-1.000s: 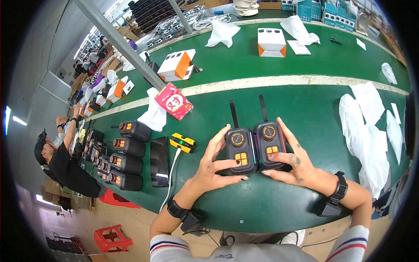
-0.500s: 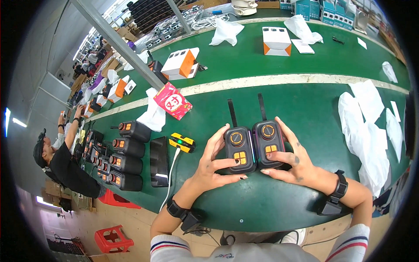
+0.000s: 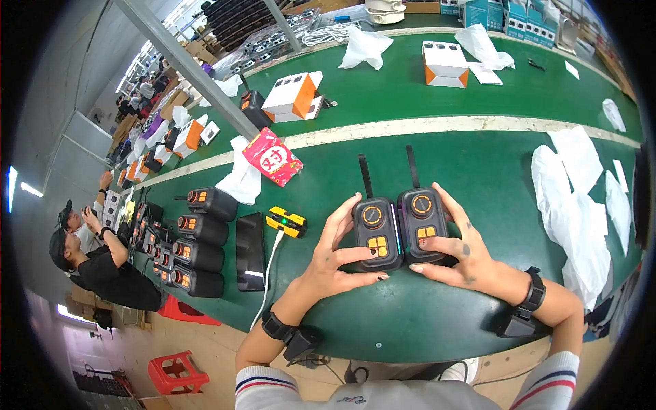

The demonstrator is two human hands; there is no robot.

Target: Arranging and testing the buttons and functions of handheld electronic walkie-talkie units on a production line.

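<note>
Two black boxy devices stand side by side before me, each with an orange-ringed dial, four orange buttons and a black strap stretching away. My left hand (image 3: pixel 338 253) is wrapped round the left device (image 3: pixel 375 222), with a finger at its buttons. Round the right device (image 3: pixel 421 217) my right hand (image 3: pixel 466 249) is closed, one finger over its buttons. The facing sides of the pair glow with coloured light. To the left lie a yellow-and-black gadget (image 3: pixel 287 222) with a white cable and a dark flat slab (image 3: pixel 250 253).
More black devices (image 3: pixel 198 256) line up at left. A red packet (image 3: pixel 272 157) lies beyond them, white wrapping (image 3: pixel 570 212) at right. White-and-orange boxes (image 3: pixel 445 66) sit on the far green strip. Co-workers (image 3: pixel 102 270) are at left; a red stool (image 3: pixel 178 372) stands on the floor.
Boxes and wrapping on the far strip have shifted slightly right. A co-worker's arms at left have changed position. My hands and the two devices are almost where they were.
</note>
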